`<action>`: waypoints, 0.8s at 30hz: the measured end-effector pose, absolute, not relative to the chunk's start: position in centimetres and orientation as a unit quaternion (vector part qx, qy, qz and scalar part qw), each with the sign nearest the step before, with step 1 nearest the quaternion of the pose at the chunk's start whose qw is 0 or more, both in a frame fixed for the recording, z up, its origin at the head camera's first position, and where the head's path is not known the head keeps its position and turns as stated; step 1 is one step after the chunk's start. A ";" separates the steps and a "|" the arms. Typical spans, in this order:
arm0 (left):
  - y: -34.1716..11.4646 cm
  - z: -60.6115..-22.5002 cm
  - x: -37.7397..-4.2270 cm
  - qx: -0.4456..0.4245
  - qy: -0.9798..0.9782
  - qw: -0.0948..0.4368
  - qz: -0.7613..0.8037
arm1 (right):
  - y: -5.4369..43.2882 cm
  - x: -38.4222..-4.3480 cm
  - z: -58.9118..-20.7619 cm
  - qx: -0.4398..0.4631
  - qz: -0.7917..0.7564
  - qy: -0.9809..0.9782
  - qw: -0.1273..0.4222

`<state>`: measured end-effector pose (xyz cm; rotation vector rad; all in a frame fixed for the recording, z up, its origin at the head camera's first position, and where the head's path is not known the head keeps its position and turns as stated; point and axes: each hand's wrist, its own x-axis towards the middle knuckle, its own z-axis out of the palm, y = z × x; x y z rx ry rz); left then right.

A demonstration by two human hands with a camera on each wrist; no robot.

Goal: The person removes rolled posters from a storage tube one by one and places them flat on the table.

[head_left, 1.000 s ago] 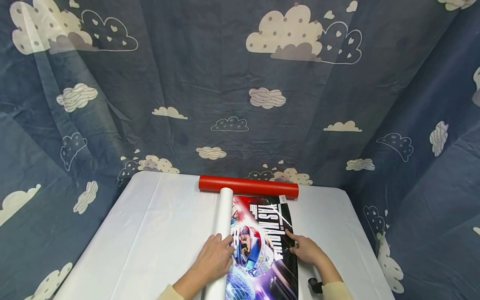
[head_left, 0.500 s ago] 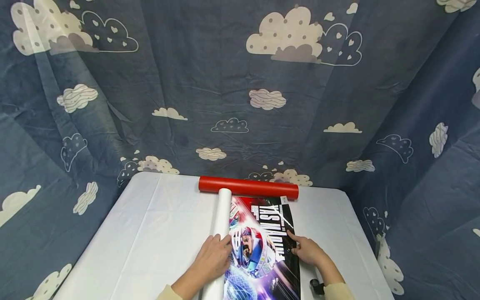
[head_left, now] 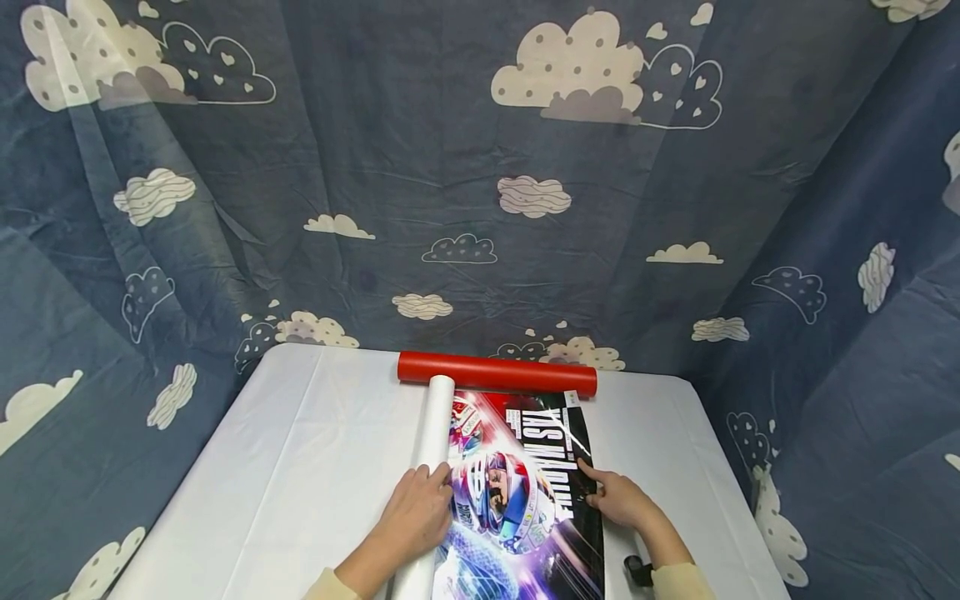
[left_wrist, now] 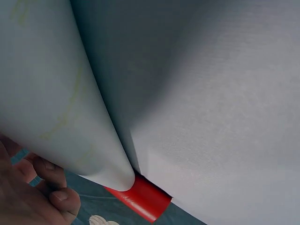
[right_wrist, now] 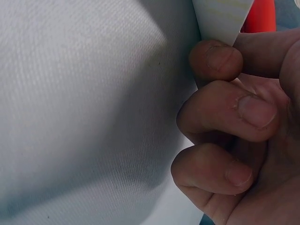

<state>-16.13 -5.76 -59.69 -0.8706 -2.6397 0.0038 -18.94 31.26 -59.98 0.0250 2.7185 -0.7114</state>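
A glossy poster [head_left: 517, 492] with a helmeted figure and large white lettering lies partly unrolled on the table. Its left side is still a white roll [head_left: 432, 425], which my left hand [head_left: 415, 510] grips from above. In the left wrist view, curled fingers [left_wrist: 51, 187] show beside the white back of that roll. Along the poster's right edge my right hand [head_left: 621, 500] pinches the sheet. The right wrist view shows a white corner of the poster [right_wrist: 222, 18] between its bent fingers.
A red tube [head_left: 495, 372] lies across the far edge of the white table [head_left: 322, 450], just beyond the poster. A small black object [head_left: 638, 572] is at the right wrist. A dark blue cloud-print cloth [head_left: 450, 150] hangs behind and at both sides.
My left hand has moved left with the roll, so more of the printed picture shows. The right hand keeps hold of the right edge, shifted slightly rightward.
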 end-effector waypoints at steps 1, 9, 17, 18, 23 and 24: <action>-5.8 -59.8 -16.1 -0.306 -0.934 0.184 0.002 | 31.3 -19.0 -60.0 0.010 -0.249 0.954 0.166; -6.4 -60.0 -16.3 -0.309 -0.929 0.201 0.011 | 31.7 -19.0 -60.1 0.016 -0.242 0.954 0.173; -7.3 -60.4 -16.3 -0.290 -0.938 0.189 0.001 | 32.2 -18.8 -60.1 0.019 -0.243 0.955 0.171; -7.3 -60.4 -16.3 -0.287 -0.939 0.190 -0.001 | 32.2 -18.8 -60.1 0.018 -0.242 0.955 0.170; -7.4 -60.6 -16.3 -0.277 -0.942 0.188 -0.003 | 32.2 -18.7 -60.0 0.023 -0.249 0.953 0.171; -7.4 -60.6 -16.3 -0.275 -0.943 0.188 -0.004 | 32.2 -18.6 -60.0 0.024 -0.250 0.953 0.172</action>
